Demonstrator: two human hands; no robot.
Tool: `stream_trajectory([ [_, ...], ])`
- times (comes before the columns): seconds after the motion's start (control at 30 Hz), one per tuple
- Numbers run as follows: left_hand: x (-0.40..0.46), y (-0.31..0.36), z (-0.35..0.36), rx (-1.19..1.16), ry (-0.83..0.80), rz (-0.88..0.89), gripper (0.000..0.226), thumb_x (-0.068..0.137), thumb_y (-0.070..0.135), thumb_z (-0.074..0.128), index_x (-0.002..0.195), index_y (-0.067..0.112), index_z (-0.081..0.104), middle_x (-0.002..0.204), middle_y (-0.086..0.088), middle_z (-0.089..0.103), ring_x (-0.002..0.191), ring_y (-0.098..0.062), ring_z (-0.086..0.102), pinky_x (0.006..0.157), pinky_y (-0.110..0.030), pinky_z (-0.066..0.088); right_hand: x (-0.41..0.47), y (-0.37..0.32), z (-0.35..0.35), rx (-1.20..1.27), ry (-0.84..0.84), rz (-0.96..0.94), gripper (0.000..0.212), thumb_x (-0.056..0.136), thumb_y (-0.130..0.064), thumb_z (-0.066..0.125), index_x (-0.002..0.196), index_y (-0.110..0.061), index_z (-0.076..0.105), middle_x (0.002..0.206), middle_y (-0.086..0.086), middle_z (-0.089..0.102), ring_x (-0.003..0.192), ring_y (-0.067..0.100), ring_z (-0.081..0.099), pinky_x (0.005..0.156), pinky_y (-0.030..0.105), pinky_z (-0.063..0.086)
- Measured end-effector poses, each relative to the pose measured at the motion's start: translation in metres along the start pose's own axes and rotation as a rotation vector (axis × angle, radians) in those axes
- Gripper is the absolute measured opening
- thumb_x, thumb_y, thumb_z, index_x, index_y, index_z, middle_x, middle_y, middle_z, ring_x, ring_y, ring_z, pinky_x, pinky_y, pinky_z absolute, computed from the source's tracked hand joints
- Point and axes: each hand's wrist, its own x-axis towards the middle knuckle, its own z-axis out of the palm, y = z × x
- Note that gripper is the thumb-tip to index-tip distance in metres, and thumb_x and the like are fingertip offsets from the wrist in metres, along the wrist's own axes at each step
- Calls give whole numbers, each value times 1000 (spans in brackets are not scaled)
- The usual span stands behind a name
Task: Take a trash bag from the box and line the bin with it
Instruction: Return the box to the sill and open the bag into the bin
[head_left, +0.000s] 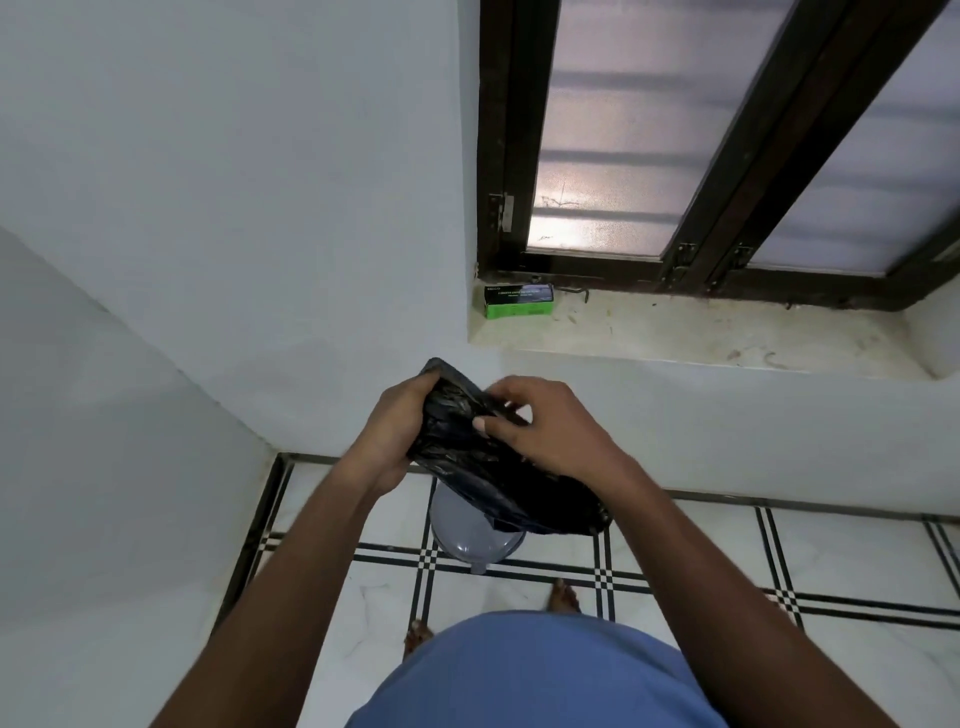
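A folded black trash bag (483, 462) is held in front of me, above the floor. My left hand (395, 431) grips its left upper end. My right hand (545, 426) pinches its top edge with thumb and fingers. The bag's lower end hangs toward the right. Below it stands a small grey bin (467, 535) on the tiled floor, partly hidden by the bag. A green and black trash bag box (518, 301) sits at the left end of the window sill.
The stone window sill (701, 332) runs under a dark-framed frosted window (675, 156). White walls meet in a corner at the left. My bare feet (563, 597) stand on white floor tiles with black lines, just behind the bin.
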Motion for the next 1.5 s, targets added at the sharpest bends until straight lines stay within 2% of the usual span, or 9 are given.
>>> stream_trajectory([
  [0.1,-3,-2,-6,87,-52,68,45,95,51,78,118,12,81,109,-12,85,103,-31,83,100,-51,64,5,-1,4,179,101,57,13,107,-35,70,101,-27,78,97,-10,79,90,6,73,80,24,53],
  [0.33,8,-25,-24,658,-80,176,42,76,48,98,74,15,73,63,8,70,58,-5,68,55,-20,49,-3,-3,-27,1284,-32,503,29,96,-35,67,96,-7,71,95,15,72,87,33,70,85,43,53],
  [0.43,14,-30,-28,717,-23,165,51,89,52,85,63,13,65,59,3,67,60,-14,66,64,-27,49,-2,8,-24,1162,-13,478,30,100,-40,68,97,-11,77,109,17,75,105,36,71,99,49,50],
  [0.63,2,-20,-43,-4,-260,-101,39,95,33,82,127,11,82,126,-15,81,121,-33,75,109,-49,59,-1,20,-26,1092,99,473,50,112,-49,61,123,-3,76,131,20,80,115,32,80,106,47,60],
  [0.87,7,-21,-47,-192,-35,-41,49,102,45,74,131,5,78,126,-16,81,120,-35,77,109,-49,58,-15,33,-39,288,-70,262,48,83,-52,95,103,-10,84,85,-2,81,79,17,79,77,30,55],
  [1.0,10,-24,-46,-178,46,-23,53,108,51,62,127,4,78,122,-16,82,112,-31,80,96,-43,62,-13,27,-31,641,-49,314,49,103,-50,75,110,-2,85,108,17,85,106,37,82,100,44,60],
  [1.13,5,-20,-46,-300,-114,-78,57,107,53,63,135,5,75,131,-16,79,123,-31,76,113,-47,54,-11,20,-22,980,-145,330,54,109,-43,69,137,2,75,137,22,77,131,39,73,115,46,56],
  [1.3,10,-21,-62,43,-213,59,47,90,10,87,135,14,74,130,-14,80,121,-35,77,107,-50,59,-6,29,-20,827,-22,364,35,96,-11,84,129,-1,76,123,22,82,119,43,78,104,47,62],
  [1.5,40,-31,-77,579,298,125,34,91,15,74,125,17,70,108,-2,75,102,-25,73,84,-34,56,3,42,-26,61,-2,382,23,94,-33,73,94,-10,75,91,14,77,86,32,74,72,34,53],
])
